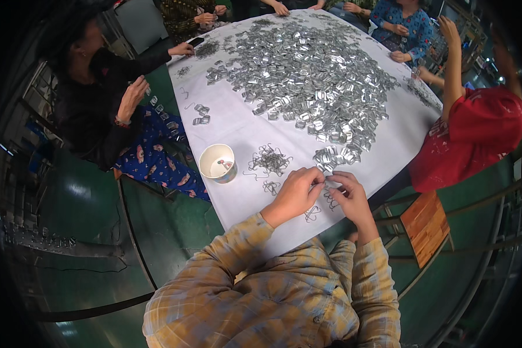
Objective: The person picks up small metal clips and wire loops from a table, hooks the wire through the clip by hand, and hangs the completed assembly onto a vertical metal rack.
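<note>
Both of my hands meet over the near end of the white-covered table (296, 239). My left hand (298, 191) is closed, thumb against the bent fingers. My right hand (352, 197) is closed too, its thumb and fingertips pinched close beside the left; what either holds is too small to make out. Just beyond the fingertips lie a few shiny silver metal pieces (326, 155), at the near tip of a large heap of silver pieces (313, 75). Thin wire hooks (269, 159) lie in a tangled pile left of my hands. Several loose hooks (312, 214) lie below and between my wrists.
A paper cup (217, 162) with small items inside stands at the table's left edge. Silver pieces (201, 115) lie apart beyond it. A person in dark clothes (87, 98) sits at left, another in red (470, 139) at right. A wooden stool (426, 227) stands at right.
</note>
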Available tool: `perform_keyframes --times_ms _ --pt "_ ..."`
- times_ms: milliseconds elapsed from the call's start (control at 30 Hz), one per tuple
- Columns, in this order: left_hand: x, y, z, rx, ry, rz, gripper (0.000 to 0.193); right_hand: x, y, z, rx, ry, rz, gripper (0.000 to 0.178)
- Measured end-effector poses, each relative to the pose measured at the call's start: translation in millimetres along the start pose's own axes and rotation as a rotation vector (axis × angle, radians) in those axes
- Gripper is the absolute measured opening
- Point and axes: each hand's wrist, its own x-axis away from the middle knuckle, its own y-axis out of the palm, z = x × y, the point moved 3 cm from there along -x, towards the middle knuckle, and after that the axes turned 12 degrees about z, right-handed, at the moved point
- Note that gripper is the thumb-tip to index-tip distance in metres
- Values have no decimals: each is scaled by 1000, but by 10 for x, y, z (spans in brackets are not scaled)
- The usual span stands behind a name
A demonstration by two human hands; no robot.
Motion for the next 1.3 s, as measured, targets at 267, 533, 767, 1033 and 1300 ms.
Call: perform_keyframes --times_ms 267,533,767,1033,1300 --pt "-261 78 128 167 32 -127 8 4 -143 -214 65 -106 91 20" --pt "-536 264 -109 379 -172 -183 12 107 -359 -209 55 -108 256 15" --pt "-296 179 -623 -398 121 -171 25 273 -673 -72 19 -65 375 12" --pt "-730 -391 -550 -629 88 1 11 526 -968 38 18 -46 446 9" --pt "-1317 -2344 -1699 -1289 -296 130 13 709 -1252 174 12 -42 478 7"
